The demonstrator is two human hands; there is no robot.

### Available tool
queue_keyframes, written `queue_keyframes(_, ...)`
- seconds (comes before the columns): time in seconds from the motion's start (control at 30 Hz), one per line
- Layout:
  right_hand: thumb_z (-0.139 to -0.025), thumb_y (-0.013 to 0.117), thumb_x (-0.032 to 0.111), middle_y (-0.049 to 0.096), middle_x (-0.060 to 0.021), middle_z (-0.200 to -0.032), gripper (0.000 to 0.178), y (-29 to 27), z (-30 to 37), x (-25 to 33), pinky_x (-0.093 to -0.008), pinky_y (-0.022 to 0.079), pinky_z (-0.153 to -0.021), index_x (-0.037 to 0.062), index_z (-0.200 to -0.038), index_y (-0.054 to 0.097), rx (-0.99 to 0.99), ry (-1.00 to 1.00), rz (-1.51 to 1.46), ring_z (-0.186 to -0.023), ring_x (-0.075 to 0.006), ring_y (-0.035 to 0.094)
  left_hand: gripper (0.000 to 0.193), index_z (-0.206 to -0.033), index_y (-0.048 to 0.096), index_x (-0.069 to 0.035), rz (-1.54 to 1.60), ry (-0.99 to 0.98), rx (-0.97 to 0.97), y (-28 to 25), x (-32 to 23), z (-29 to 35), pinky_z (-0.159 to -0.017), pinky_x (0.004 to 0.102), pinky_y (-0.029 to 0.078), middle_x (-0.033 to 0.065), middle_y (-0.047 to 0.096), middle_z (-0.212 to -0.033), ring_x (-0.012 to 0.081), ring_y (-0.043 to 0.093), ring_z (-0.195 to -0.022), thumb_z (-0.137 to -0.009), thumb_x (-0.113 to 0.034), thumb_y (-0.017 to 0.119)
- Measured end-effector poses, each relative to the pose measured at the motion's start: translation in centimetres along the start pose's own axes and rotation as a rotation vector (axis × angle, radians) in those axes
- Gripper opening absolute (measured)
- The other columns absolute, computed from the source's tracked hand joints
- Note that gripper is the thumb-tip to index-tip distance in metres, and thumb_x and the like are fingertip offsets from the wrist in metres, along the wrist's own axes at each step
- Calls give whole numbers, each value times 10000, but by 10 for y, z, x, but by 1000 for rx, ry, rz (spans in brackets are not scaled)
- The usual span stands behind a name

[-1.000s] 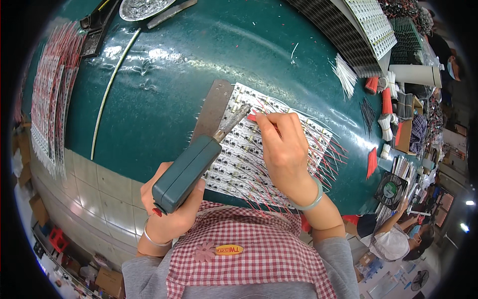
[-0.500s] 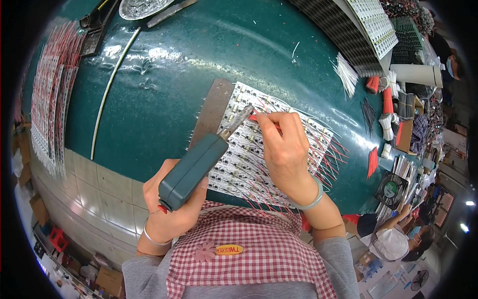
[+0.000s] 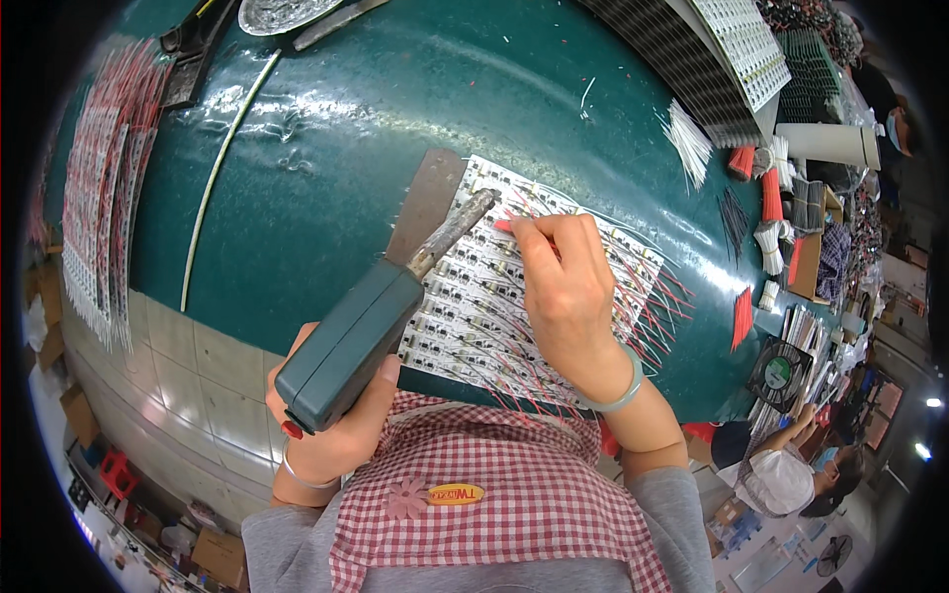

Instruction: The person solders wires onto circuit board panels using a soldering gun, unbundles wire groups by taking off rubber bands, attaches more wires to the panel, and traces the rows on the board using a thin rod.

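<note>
My left hand (image 3: 341, 440) is wrapped round a dark green soldering gun (image 3: 351, 341). The gun's long metal tip (image 3: 460, 227) reaches over the upper left part of a white panel of circuit boards (image 3: 450, 341); whether it touches the panel, I cannot tell. Just right of the tip, my right hand (image 3: 570, 296) pinches red wires (image 3: 505, 226), their ends at the panel. Many thin red, white and black wires (image 3: 647, 316) run from the boards past the panel's right edge. A flat brown metal bar (image 3: 425, 203) lies along the panel's left side.
Strips of wired boards (image 3: 111, 188) hang over the table's left edge. A pale rod (image 3: 222, 168) and a silvery dish (image 3: 282, 14) lie farther off. At right are white wires (image 3: 685, 143), red wires (image 3: 742, 318), a small fan (image 3: 780, 376) and a stacked rack (image 3: 682, 64). A co-worker (image 3: 781, 484) sits beyond.
The soldering gun's body has moved left and toward me, and its tip has shifted slightly away from the red wires. My right hand stays almost where it was.
</note>
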State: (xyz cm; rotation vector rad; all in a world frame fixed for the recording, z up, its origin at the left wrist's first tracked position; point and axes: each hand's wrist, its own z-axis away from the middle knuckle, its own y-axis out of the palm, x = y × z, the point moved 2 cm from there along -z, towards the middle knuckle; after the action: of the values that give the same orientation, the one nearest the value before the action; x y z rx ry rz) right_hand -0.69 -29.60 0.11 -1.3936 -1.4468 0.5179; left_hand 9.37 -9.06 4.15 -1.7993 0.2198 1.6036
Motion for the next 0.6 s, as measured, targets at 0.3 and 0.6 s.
queue_keyframes(0.3, -730, 659, -42, 537, -123, -888, 291, -1, 2, 0, -347, 479, -616, -65, -1019, 635, -12, -24, 18, -819, -260, 544, 204, -965, 710, 61, 13, 28, 33, 1, 1, 1, -611, 264, 510, 133, 692, -905, 165, 665, -710, -767, 21, 741)
queue_keyframes(0.6, -767, 677, -31, 527, -104, -862, 248, -1, 2, 2, -335, 468, -587, -47, -1014, 654, 3, -2, 31, -794, -239, 541, 183, -960, 688, 59, 29, 32, 80, 8, -2, -8, -587, 249, 471, 97, 671, -858, 114, 624, -686, -783, 33, 729)
